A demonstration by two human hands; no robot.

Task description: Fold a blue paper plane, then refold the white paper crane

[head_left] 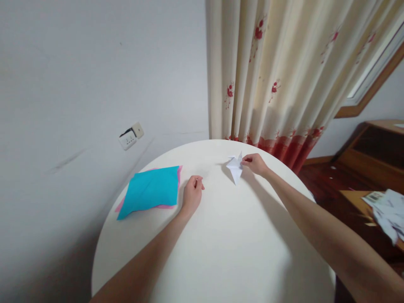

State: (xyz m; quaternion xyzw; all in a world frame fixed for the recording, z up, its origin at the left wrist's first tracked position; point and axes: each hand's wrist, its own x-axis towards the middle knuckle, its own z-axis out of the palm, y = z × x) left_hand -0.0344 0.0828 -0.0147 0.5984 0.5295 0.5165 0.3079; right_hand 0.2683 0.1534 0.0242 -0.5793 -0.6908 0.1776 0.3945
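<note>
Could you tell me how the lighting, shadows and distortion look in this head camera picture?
Head view: soft, even light, no glare; faint shadows trail the right hand holding the white folded paper; wide-angle bending curves the wall and table; the left hand is sharp.

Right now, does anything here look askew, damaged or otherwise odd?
Yes, the wall socket hangs crooked, its top corner pulled away from the wall with a dark gap showing. On the round table nothing is off: the right hand pinches a folded white paper, and the left hand rests beside the blue sheet.
</note>
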